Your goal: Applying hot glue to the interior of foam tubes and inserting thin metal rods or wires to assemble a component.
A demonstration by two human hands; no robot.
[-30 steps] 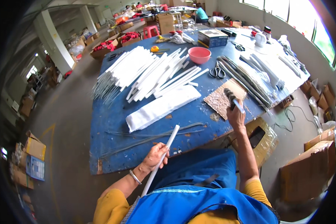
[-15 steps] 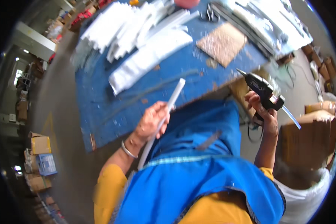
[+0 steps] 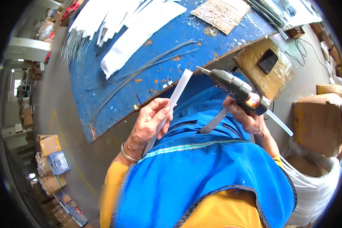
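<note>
Left hand [image 3: 150, 123] has its grip pinched on a white strip [image 3: 171, 104], held slanting up over the lap just off the blue tabletop [image 3: 159, 60] edge. Right hand [image 3: 247, 116] is wrapped tight on a glue gun [image 3: 235, 91], nozzle aimed at the strip's top end, not touching. Best to steady the strip, bring the nozzle close, squeeze gently
</note>
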